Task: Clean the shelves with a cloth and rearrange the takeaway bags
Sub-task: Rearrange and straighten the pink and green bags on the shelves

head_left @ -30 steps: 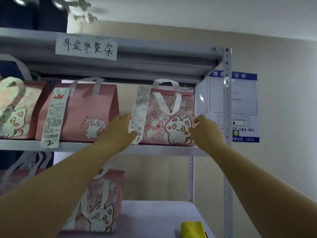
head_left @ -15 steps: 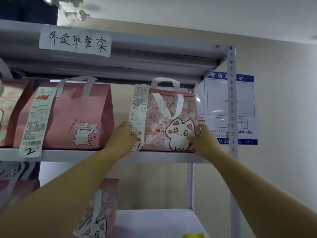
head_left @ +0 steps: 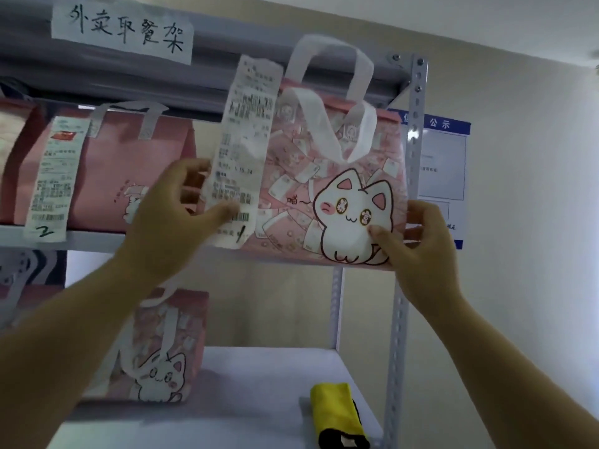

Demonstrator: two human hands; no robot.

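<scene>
Head view, left hand [head_left: 168, 218] and right hand [head_left: 424, 251] gripping cat bag [head_left: 324, 189] sides

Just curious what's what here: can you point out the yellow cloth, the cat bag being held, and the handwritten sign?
yellow cloth [head_left: 332, 406], head view, on its yellow top fold.
cat bag [head_left: 353, 202], head view, on the printed cat's face.
handwritten sign [head_left: 123, 30], head view, on the paper's middle.

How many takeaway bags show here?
5. The held bag, right; the plain pink bag left of it; an edge bag, far left; a lower bag on the shelf below; a half-hidden bag, lower far left. Others may be hidden.
</scene>
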